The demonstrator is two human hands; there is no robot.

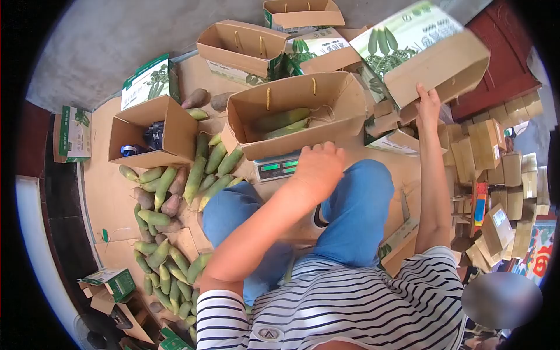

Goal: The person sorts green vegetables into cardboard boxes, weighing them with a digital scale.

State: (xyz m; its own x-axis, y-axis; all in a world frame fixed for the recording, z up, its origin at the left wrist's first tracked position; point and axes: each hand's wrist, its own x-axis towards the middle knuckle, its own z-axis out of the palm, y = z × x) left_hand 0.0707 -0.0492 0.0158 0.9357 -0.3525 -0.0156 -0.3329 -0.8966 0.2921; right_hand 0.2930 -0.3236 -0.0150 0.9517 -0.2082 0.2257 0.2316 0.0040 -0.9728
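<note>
My right hand (429, 108) grips the lower edge of a printed cardboard box (434, 73), lifted and tilted at the upper right. Curled fingers show on my left hand (321, 167), held at the front wall of an open carton (309, 140); whether anything is in them is hidden. Inside that carton lie long green radishes (283, 121). Beneath it sits a digital scale (270, 168) with lit green digits, partly covered by my left hand.
Green radishes (169, 274) and several dark red ones (171, 205) lie piled at the left. An open box (181, 133) holds dark and blue items. More cartons (242, 44) stand at the back, and brown boxes (487, 146) are stacked at the right.
</note>
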